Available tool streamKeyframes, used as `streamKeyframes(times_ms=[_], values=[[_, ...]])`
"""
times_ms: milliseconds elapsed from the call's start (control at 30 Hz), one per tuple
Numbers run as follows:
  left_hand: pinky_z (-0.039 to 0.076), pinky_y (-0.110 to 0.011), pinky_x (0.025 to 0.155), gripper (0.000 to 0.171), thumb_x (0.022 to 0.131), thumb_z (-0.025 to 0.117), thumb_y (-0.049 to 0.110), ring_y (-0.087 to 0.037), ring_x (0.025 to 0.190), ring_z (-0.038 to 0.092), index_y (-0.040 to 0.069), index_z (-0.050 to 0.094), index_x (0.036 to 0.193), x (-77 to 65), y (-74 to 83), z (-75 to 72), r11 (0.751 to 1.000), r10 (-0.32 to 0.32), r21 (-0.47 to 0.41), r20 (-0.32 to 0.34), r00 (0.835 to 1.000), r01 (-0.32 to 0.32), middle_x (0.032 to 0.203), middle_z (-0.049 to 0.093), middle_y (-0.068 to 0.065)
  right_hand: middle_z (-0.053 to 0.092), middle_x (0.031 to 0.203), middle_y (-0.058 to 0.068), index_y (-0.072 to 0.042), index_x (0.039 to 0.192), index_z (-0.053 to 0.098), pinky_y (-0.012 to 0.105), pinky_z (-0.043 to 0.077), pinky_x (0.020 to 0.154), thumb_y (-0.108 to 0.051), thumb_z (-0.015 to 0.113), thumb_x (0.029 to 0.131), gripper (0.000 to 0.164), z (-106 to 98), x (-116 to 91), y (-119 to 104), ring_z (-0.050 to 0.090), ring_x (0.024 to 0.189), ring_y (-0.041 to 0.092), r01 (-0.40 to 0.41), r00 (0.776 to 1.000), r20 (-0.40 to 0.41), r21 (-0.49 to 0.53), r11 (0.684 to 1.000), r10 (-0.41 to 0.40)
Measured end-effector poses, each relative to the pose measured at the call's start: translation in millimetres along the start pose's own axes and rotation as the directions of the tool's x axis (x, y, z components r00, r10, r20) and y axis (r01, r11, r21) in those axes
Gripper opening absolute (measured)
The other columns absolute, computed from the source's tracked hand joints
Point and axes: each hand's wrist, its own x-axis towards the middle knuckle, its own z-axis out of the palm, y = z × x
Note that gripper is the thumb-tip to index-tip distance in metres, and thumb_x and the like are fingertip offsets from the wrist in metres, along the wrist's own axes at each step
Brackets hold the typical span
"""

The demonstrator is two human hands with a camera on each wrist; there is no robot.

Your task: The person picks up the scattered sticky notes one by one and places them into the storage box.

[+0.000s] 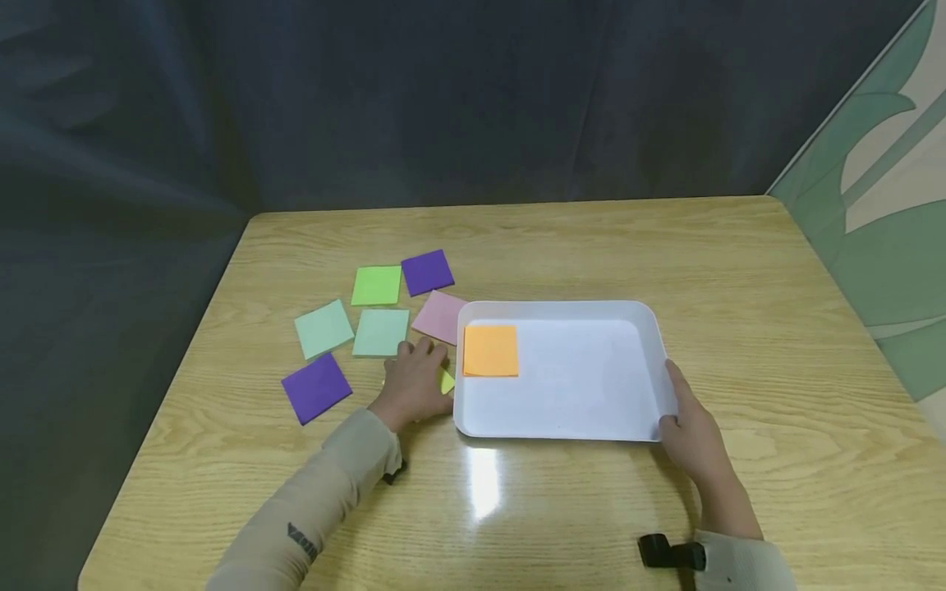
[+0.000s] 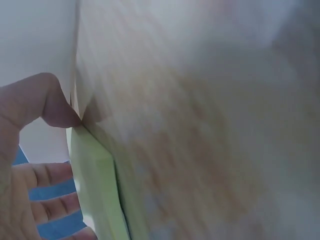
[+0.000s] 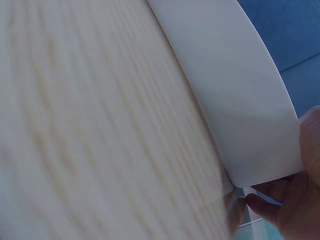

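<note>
My left hand [image 1: 416, 384] is just off the left end of a white tray [image 1: 569, 394]. Its thumb and fingers pinch a yellow-green sticky note pad [image 2: 95, 180], mostly hidden under the hand in the head view. At the tray's right end, my right hand [image 1: 695, 431] holds the rim near the front corner; in the right wrist view its fingers reach beneath the tray wall [image 3: 235, 100]. An orange sticky note pad [image 1: 490, 351] lies inside the tray against its left side.
Left of the tray lie a pink pad [image 1: 439, 316], two mint pads [image 1: 380, 332], a bright green pad [image 1: 376, 286] and two purple pads, one at the back [image 1: 428, 272] and one at front left [image 1: 316, 388]. A wooden table [image 1: 776, 328] carries everything; dark sheeting [image 1: 473, 98] stands behind.
</note>
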Motion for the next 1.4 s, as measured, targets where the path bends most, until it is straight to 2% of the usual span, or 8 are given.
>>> streamKeyframes(times_ms=[100, 267, 400, 567, 867, 1233, 1400], values=[[0.038, -0.063, 0.078, 0.062, 0.059, 0.066, 0.055, -0.035, 0.099, 0.033, 0.014, 0.052, 0.104, -0.1, -0.4, -0.2, 1.0, 0.003, 0.001, 0.006, 1.0, -0.003, 0.105, 0.044, -0.01, 0.015, 0.137, 0.035, -0.01, 0.138, 0.0, 0.064, 0.029, 0.088, 0.008, 0.03, 0.076, 0.071, -0.4, -0.1, -0.7, 0.02, 0.121, 0.047, 0.002, 1.0, 0.001, -0.001, 1.0, -0.002], [0.039, -0.059, 0.075, 0.055, 0.057, 0.067, 0.048, -0.033, 0.097, 0.032, 0.015, 0.053, 0.099, -0.1, -1.9, 1.1, 1.0, 0.018, 0.005, -0.002, 1.0, -0.018, 0.103, 0.041, -0.008, 0.015, 0.137, 0.035, -0.01, 0.139, 0.001, 0.065, 0.027, 0.09, 0.007, 0.03, 0.076, 0.071, -0.3, 0.4, -0.9, 0.017, 0.121, 0.048, 0.0, 1.0, 0.002, 0.008, 1.0, 0.0], [0.039, -0.057, 0.074, 0.056, 0.057, 0.066, 0.045, -0.033, 0.098, 0.033, 0.014, 0.051, 0.102, 0.4, -3.5, 2.6, 1.0, 0.013, 0.011, -0.006, 1.0, -0.013, 0.106, 0.043, -0.007, 0.015, 0.137, 0.035, -0.01, 0.139, 0.0, 0.065, 0.027, 0.09, 0.007, 0.03, 0.076, 0.071, 0.0, 0.2, -0.7, 0.017, 0.121, 0.048, -0.009, 1.0, 0.008, 0.009, 1.0, 0.009], [0.04, -0.055, 0.073, 0.06, 0.059, 0.061, 0.049, -0.034, 0.097, 0.035, 0.013, 0.049, 0.107, 1.6, -4.8, 2.8, 1.0, 0.008, 0.018, -0.008, 1.0, -0.008, 0.108, 0.047, -0.007, 0.015, 0.137, 0.035, -0.01, 0.139, 0.0, 0.064, 0.029, 0.089, 0.008, 0.031, 0.076, 0.072, -0.7, -1.1, -1.7, 0.02, 0.12, 0.048, -0.013, 1.0, 0.011, 0.006, 1.0, 0.013], [0.042, -0.053, 0.07, 0.046, 0.058, 0.061, 0.041, -0.032, 0.097, 0.034, 0.014, 0.056, 0.096, -0.1, -8.6, 0.6, 1.0, 0.018, 0.006, -0.008, 1.0, -0.018, 0.105, 0.046, -0.007, 0.016, 0.136, 0.036, -0.01, 0.139, 0.0, 0.064, 0.03, 0.089, 0.008, 0.031, 0.076, 0.072, -1.7, -1.0, -2.7, 0.02, 0.12, 0.049, -0.01, 1.0, 0.013, 0.007, 1.0, 0.01], [0.045, -0.048, 0.067, 0.042, 0.058, 0.061, 0.04, -0.034, 0.096, 0.034, 0.013, 0.056, 0.089, -0.7, -11.2, 2.6, 0.996, 0.087, -0.019, -0.096, 0.992, -0.089, 0.104, 0.046, -0.01, 0.015, 0.137, 0.035, -0.011, 0.139, -0.001, 0.062, 0.032, 0.086, 0.009, 0.031, 0.076, 0.074, -1.4, 1.4, 0.2, 0.023, 0.119, 0.048, -0.02, 1.0, 0.023, -0.004, 1.0, 0.02], [0.044, -0.048, 0.068, 0.042, 0.058, 0.062, 0.041, -0.034, 0.098, 0.034, 0.013, 0.056, 0.088, -1.9, -9.8, 0.2, 0.995, 0.097, -0.013, -0.102, 0.99, -0.099, 0.104, 0.046, -0.01, 0.014, 0.137, 0.035, -0.012, 0.139, -0.001, 0.062, 0.031, 0.087, 0.01, 0.031, 0.075, 0.074, -0.5, 1.2, 0.8, 0.021, 0.12, 0.049, -0.033, 0.999, 0.03, 0.002, 0.999, 0.032]])
